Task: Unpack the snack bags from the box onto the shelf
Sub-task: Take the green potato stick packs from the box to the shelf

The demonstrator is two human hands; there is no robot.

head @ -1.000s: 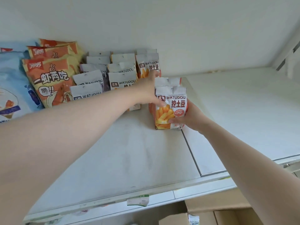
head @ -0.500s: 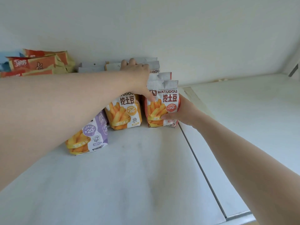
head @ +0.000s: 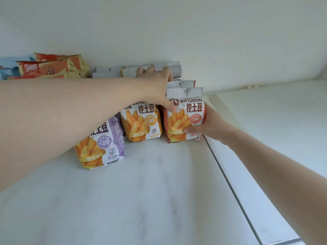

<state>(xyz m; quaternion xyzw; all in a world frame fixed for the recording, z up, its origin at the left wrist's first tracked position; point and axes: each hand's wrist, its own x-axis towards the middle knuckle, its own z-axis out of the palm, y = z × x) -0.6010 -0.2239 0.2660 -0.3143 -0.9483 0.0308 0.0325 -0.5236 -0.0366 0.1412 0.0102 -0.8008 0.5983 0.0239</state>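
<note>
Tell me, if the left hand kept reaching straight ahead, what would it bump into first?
Probably the grey-topped snack bags at the back of the shelf: the left hand already rests against their tops. Behind them stands the wall; depth is hard to judge.

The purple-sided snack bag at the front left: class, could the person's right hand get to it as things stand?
Probably not directly. The right hand grips the orange-sided bag, and the left forearm crosses over the purple-sided bag. The shelf in front of it lies open.
</note>
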